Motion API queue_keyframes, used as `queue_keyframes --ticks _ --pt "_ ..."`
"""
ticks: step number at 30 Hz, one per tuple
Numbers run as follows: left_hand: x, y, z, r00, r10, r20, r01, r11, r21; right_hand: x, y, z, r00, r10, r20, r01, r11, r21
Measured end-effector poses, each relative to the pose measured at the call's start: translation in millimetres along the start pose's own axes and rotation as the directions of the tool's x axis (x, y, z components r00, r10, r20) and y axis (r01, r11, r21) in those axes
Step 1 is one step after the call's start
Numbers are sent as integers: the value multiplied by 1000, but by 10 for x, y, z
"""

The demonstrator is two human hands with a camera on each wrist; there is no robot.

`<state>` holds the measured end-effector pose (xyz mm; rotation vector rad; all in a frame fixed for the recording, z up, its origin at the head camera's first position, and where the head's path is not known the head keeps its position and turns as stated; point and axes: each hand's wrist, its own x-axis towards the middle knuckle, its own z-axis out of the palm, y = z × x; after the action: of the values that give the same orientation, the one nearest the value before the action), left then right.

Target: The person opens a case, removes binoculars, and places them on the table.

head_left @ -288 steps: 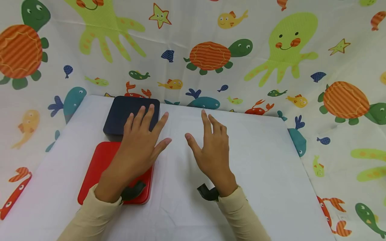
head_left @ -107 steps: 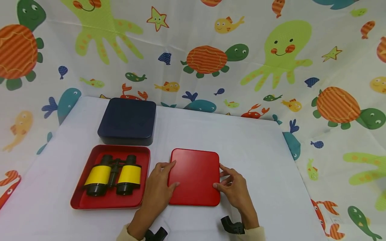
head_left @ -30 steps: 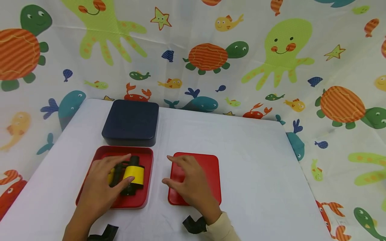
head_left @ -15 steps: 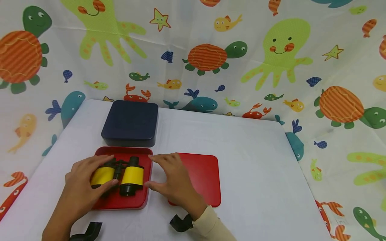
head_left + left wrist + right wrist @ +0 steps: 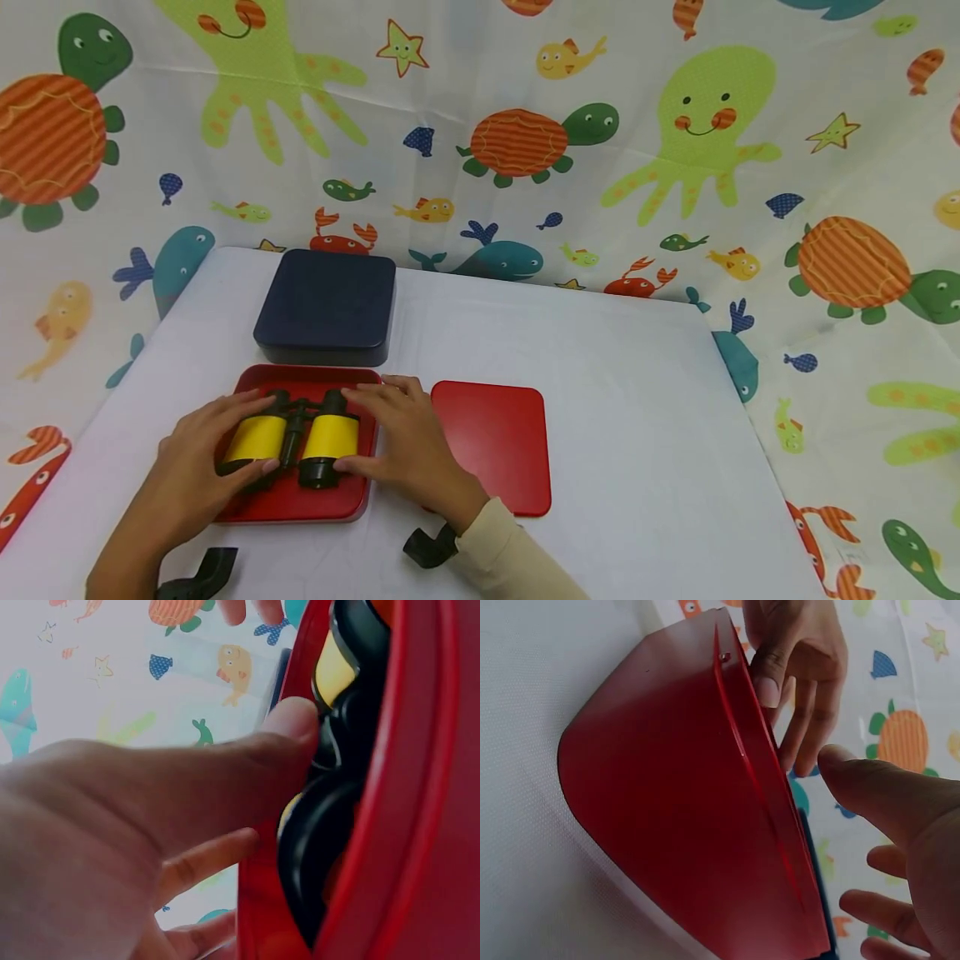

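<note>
Yellow and black binoculars [image 5: 330,435] lie in the red tin's base [image 5: 300,510], which sits on the white table. My left hand [image 5: 187,462] holds their left barrel, thumb at the front end and fingers toward the eyepiece. In the left wrist view, the thumb lies over the binoculars [image 5: 337,671]. My right hand [image 5: 412,442] reaches over the tin's right rim, thumb and fingers spread on either side of the right barrel. From the right wrist view, the tin's wall [image 5: 667,772] hides the binoculars, so I cannot tell how firmly that hand touches them.
A red lid [image 5: 498,450] lies flat just right of the tin, partly behind my right forearm. Directly behind the tin stands a dark blue tin [image 5: 326,300]. A curtain [image 5: 480,83] printed with sea animals hangs beyond the table's far edge.
The lid came off the red tin and was laid to its right. Lately my left hand has closed in on the left barrel, and my right hand has moved left over the tin.
</note>
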<state>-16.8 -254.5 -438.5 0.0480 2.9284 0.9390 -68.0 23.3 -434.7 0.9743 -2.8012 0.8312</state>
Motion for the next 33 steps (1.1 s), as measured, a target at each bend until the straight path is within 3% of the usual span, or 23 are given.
queue_keyframes --ticks 5,24,33 --pt "8 -44 11 999 -4 43 5 1000 -10 44 -6 58 1000 -4 23 5 999 -46" --pt "-14 17 -9 995 -25 93 22 999 28 95 -1 78 993 1 120 13 993 -117" --pt "-21 -129 -134 976 -78 205 64 995 75 142 -4 28 980 -2 197 27 992 -123"
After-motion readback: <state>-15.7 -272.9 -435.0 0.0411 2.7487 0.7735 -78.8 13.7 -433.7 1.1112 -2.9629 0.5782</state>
